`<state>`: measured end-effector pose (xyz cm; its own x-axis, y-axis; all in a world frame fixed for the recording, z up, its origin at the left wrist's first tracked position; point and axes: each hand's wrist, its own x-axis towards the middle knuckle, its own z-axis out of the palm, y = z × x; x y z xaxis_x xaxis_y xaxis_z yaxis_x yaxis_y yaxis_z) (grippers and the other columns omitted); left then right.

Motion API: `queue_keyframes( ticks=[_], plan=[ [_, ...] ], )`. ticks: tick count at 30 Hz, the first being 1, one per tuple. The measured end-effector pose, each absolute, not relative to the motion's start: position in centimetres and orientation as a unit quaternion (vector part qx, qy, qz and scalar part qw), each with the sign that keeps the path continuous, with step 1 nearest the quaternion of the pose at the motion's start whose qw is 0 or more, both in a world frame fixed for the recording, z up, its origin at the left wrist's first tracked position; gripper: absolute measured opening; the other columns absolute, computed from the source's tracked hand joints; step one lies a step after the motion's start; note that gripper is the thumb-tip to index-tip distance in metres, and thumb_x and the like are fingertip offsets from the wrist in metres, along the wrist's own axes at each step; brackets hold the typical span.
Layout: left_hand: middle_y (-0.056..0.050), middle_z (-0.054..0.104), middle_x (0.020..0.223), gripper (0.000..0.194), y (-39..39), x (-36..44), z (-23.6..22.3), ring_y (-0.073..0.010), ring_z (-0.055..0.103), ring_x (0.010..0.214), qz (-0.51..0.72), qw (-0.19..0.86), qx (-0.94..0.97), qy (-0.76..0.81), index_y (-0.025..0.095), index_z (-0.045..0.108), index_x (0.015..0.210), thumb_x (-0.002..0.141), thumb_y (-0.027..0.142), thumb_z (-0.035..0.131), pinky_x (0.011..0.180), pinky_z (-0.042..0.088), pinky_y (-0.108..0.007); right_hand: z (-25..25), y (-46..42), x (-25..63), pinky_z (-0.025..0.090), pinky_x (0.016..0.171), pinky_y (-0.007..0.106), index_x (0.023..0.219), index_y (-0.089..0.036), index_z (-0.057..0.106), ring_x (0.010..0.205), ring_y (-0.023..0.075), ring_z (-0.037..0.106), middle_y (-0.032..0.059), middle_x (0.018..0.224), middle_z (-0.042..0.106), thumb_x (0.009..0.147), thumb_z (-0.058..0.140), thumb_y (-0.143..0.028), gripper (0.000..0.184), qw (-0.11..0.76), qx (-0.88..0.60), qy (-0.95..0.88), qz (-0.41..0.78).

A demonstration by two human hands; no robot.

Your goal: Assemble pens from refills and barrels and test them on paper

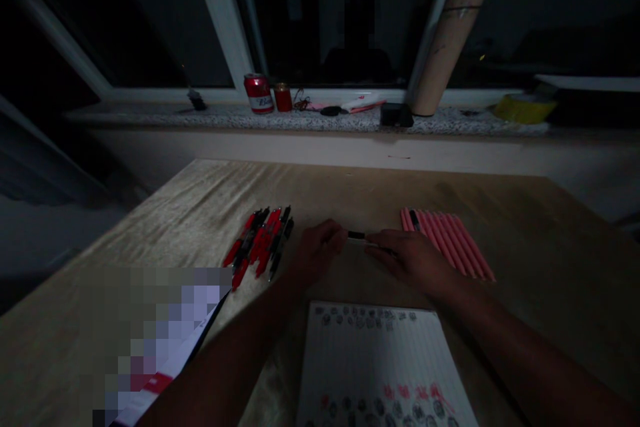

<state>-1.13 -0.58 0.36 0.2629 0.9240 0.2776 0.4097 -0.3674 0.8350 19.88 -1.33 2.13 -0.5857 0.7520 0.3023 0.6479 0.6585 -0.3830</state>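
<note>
Both hands meet over the middle of the wooden table (pixel 350 193), with a slim pen (pixel 356 236) between them, its visible part black and pale. My left hand (pixel 323 245) has its fingers closed around the pen's left end. At the other end, my right hand (pixel 407 255) pinches it with thumb and fingers; the grip is partly hidden in the dim light. Left of the hands lies a bunch of red and black pens (pixel 260 240). To the right, a row of pink pencils (pixel 453 240) is side by side, one spot black, partly behind my right hand.
Below my hands lies a lined notebook page (pixel 370 360) with dark and red marks. A blurred-out flat item (pixel 190 340) rests at the left. On the windowsill stand a red can (pixel 259 95), a small jar (pixel 283 98), a cardboard tube (pixel 447 53) and yellow tape (pixel 525 109).
</note>
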Motion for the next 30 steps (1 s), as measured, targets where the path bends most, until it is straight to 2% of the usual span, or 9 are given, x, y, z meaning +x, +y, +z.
queue_keyframes(
  ticks=[3,7,11,20,24,27,30],
  plan=[
    [0.004,0.046,0.059,0.029,-0.5,-1.1,0.3,-0.0093,0.043,0.057,0.394,0.327,0.727,0.458,0.016,0.049,0.071,0.086,0.040,0.043,0.054,0.033,-0.021,2.1,-1.4,19.9,0.046,0.069,0.026,0.106,-0.020,0.065,0.080,0.0168,0.064,0.0068,0.095,0.069,0.091,0.045,-0.027,0.025,0.223,-0.396,-0.883,0.121],
    [0.005,0.043,0.055,0.035,-0.5,-1.0,0.2,-0.0090,0.041,0.053,0.384,0.324,0.709,0.495,0.016,0.046,0.065,0.088,0.042,0.039,0.051,0.031,-0.021,2.2,-1.5,19.8,0.046,0.068,0.026,0.105,-0.020,0.065,0.079,0.0169,0.064,0.0060,0.093,0.069,0.090,0.047,-0.027,0.024,0.214,-0.395,-0.884,0.128],
    [0.004,0.047,0.059,0.032,-0.6,-1.1,0.4,-0.0095,0.044,0.056,0.387,0.348,0.714,0.468,0.016,0.048,0.070,0.087,0.043,0.042,0.054,0.033,-0.021,2.3,-1.4,19.8,0.047,0.068,0.026,0.104,-0.021,0.065,0.080,0.0166,0.064,0.0051,0.092,0.069,0.091,0.045,-0.028,0.025,0.224,-0.398,-0.879,0.138],
    [0.003,0.043,0.055,0.043,-0.5,-0.9,0.2,-0.0102,0.042,0.055,0.360,0.266,0.753,0.482,0.015,0.047,0.060,0.090,0.044,0.033,0.053,0.029,-0.024,2.5,-1.5,20.0,0.045,0.065,0.025,0.105,-0.022,0.064,0.077,0.0150,0.063,0.0040,0.091,0.068,0.091,0.046,-0.028,0.024,0.216,-0.409,-0.882,0.090],
    [0.001,0.051,0.058,0.045,-0.2,-0.8,0.1,-0.0125,0.048,0.058,0.335,0.255,0.768,0.483,0.015,0.053,0.063,0.091,0.044,0.031,0.055,0.032,-0.025,2.9,-1.7,19.9,0.045,0.066,0.027,0.103,-0.021,0.064,0.080,0.0176,0.061,0.0058,0.090,0.064,0.089,0.048,-0.029,0.023,0.203,-0.436,-0.877,0.020],
    [-0.003,0.060,0.069,0.043,-0.2,-0.7,-0.1,-0.0153,0.053,0.066,0.300,0.259,0.790,0.468,0.015,0.060,0.075,0.092,0.042,0.031,0.060,0.036,-0.026,3.2,-1.8,19.9,0.045,0.070,0.029,0.098,-0.020,0.065,0.084,0.0193,0.058,0.0071,0.091,0.061,0.087,0.049,-0.024,0.019,0.205,-0.449,-0.870,-0.012],
    [-0.004,0.062,0.073,0.040,-0.2,-0.6,-0.3,-0.0156,0.054,0.067,0.262,0.249,0.813,0.457,0.016,0.060,0.079,0.092,0.041,0.032,0.062,0.037,-0.027,3.3,-2.0,19.8,0.045,0.075,0.032,0.095,-0.019,0.064,0.088,0.0213,0.055,0.0079,0.093,0.059,0.085,0.051,-0.019,0.017,0.210,-0.455,-0.865,-0.029]
  ],
)
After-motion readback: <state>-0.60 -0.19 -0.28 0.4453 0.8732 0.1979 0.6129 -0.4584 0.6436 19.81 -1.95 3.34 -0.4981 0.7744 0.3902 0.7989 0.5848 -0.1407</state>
